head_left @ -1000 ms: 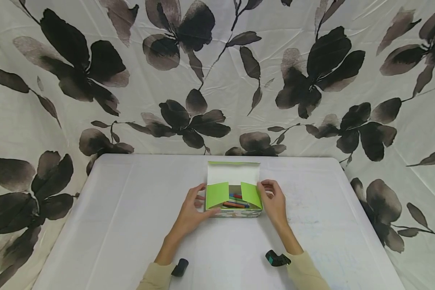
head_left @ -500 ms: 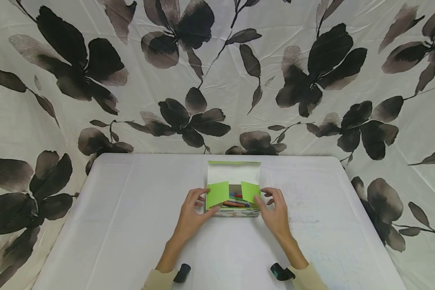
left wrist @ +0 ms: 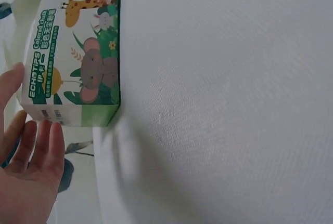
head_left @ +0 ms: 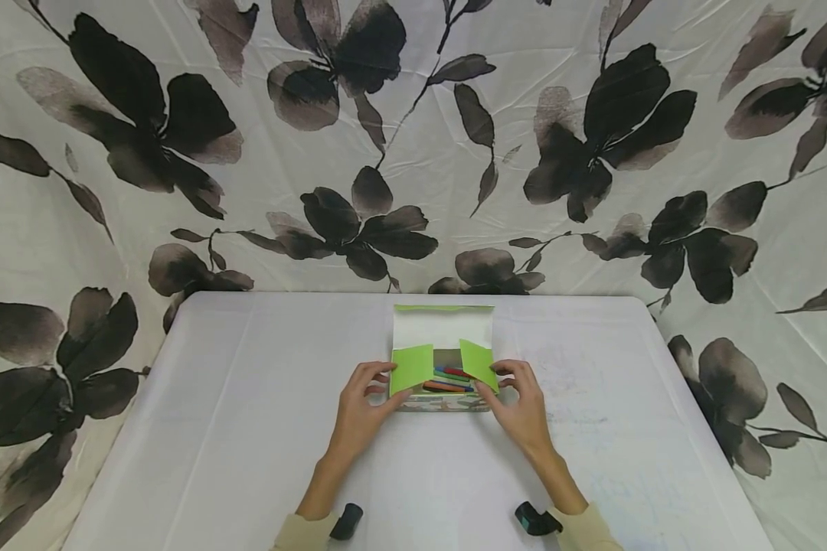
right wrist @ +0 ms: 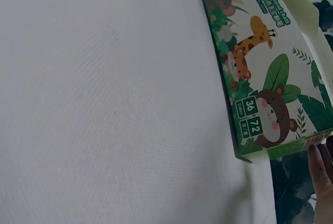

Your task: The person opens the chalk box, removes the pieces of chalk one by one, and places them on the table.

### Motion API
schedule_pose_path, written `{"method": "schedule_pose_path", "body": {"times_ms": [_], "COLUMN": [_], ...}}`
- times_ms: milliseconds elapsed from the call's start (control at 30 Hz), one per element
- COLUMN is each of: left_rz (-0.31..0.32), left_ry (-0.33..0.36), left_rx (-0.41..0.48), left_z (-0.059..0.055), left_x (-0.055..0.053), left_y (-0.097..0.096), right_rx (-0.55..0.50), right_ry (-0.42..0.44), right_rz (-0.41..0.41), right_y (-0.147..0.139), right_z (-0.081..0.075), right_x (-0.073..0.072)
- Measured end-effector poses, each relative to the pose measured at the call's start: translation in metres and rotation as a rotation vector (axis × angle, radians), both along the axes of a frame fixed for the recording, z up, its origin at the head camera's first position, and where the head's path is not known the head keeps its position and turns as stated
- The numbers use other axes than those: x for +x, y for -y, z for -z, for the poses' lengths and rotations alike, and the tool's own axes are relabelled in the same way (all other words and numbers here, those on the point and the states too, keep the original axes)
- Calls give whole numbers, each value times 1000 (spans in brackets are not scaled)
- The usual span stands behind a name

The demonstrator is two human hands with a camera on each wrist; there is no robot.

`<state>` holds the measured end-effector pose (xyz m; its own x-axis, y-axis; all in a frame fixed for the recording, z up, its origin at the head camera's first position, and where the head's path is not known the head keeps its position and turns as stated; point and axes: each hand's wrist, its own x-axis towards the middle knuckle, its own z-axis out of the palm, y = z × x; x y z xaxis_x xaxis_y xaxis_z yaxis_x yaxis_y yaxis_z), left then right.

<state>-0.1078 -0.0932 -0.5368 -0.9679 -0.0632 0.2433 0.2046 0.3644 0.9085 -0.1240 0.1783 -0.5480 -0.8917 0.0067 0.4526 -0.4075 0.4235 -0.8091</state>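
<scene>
My hands and an open chalk box, from near to far. Nearest are my beige sleeves [head_left: 303,533], each with a dark wrist camera [head_left: 347,522] at its inner side. Beyond them, my left hand [head_left: 361,409] and right hand [head_left: 524,409] flank the box, neither nearer: both touch it. The left hand holds the left front corner, thumb on the front top edge, fingers against the end panel. The right hand curls about the right end, thumb and index finger astride the flap there; whether they pinch the flap itself, I cannot tell.

The chalk box [head_left: 442,403] stands straight ahead between my palms, its long axis running left to right, across the line of my forearms; its printed front, with giraffe and elephant, faces me. Above its ends, the green left flap [head_left: 411,369] and right flap [head_left: 478,362] slope inward, the right tipped up slightly more. In the gap between them, coloured chalk sticks [head_left: 445,387] lie roughly lengthwise. Behind, the lid [head_left: 443,329] is raised, white inside showing. The white tabletop [head_left: 282,344] extends past it to a floral cloth [head_left: 413,153].
</scene>
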Motion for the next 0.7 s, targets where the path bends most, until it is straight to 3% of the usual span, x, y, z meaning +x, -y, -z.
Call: {"method": "schedule_pose_path", "body": {"times_ms": [267, 500, 700], "left_rz": [-39, -53, -66], "left_ry": [2, 54, 141], "left_rx": [60, 120, 209], "left_z": [-1, -4, -2], "left_x": [3, 8, 11], "left_y": [2, 6, 11], "right_rx": [-222, -304, -366], "right_ry": [162, 277, 347], "right_rz": [-32, -49, -27], "right_y": [-5, -13, -19], "right_z": [-4, -6, -5], "right_x": [0, 5, 10]}}
